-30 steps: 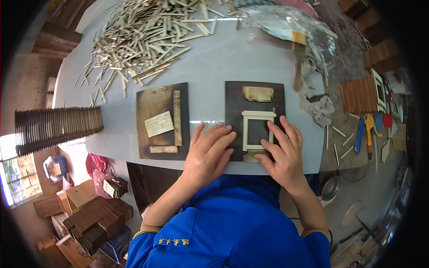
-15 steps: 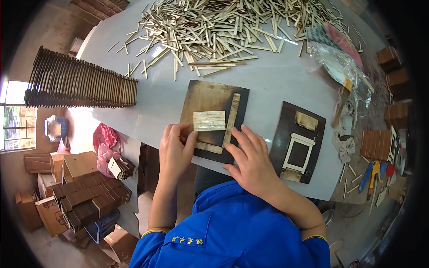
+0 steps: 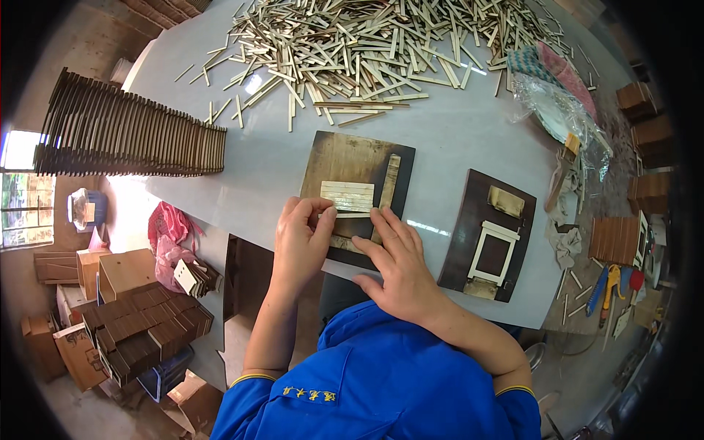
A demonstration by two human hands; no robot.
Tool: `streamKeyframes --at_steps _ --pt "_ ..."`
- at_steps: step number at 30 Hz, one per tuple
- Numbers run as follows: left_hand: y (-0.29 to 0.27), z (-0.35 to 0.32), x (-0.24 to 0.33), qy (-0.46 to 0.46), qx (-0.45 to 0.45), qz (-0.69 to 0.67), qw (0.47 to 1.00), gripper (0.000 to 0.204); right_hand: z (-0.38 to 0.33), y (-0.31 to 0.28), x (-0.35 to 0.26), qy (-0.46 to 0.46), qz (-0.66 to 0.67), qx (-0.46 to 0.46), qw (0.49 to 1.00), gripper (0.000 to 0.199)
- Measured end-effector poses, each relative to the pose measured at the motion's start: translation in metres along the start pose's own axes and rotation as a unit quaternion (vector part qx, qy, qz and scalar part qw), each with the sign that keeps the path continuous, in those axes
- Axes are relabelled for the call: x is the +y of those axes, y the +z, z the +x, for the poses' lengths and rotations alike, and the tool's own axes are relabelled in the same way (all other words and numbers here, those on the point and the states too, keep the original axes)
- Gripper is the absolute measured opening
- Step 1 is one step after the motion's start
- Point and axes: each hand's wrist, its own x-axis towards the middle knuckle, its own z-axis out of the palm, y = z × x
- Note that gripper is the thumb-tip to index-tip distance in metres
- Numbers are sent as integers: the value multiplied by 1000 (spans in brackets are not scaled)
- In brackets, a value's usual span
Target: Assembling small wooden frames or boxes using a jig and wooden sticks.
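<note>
Pale wooden strips (image 3: 347,192) lie side by side as a small block on a dark, stained board (image 3: 352,158). A narrow raised bar (image 3: 390,180) runs along the board's right side, with another low bar (image 3: 345,243) near its front edge. My left hand (image 3: 302,238) is closed, thumb and forefinger pinched at the left end of the nearest strip; the fingers partly cover it. My right hand (image 3: 400,268) has its fingers stretched out, the forefinger tip by the strips' right end and the bar.
A big heap of loose strips (image 3: 367,51) covers the far table. Stacked slotted brown pieces (image 3: 132,132) stand at left. A second dark board (image 3: 469,213) bearing a white frame (image 3: 493,253) lies at right, near a brush (image 3: 568,150), plastic wrap (image 3: 550,103) and several tools (image 3: 612,290).
My left hand has moved slightly up and right, over the lower left of the strips. My right hand's fingers have shifted a little along the bar. The board appears slightly farther right.
</note>
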Motion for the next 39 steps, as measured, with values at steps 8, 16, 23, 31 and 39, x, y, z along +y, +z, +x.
streamKeyframes --at_steps 8,16,23,31,39 --pt "10 -25 -8 -147 -71 -565 809 30 -19 -8 9 -17 108 70 992 57" --pt "32 -46 24 -127 -268 -469 832 32 -45 -41 24 2 87 164 983 66" --pt "60 -57 53 -94 -325 -337 878 23 -66 -61 34 23 42 204 978 66" --pt "88 -58 73 6 -365 -272 890 11 -97 -88 49 66 46 220 972 65" --pt "109 -54 85 179 -293 -144 928 15 -131 -109 72 113 -12 250 962 49"
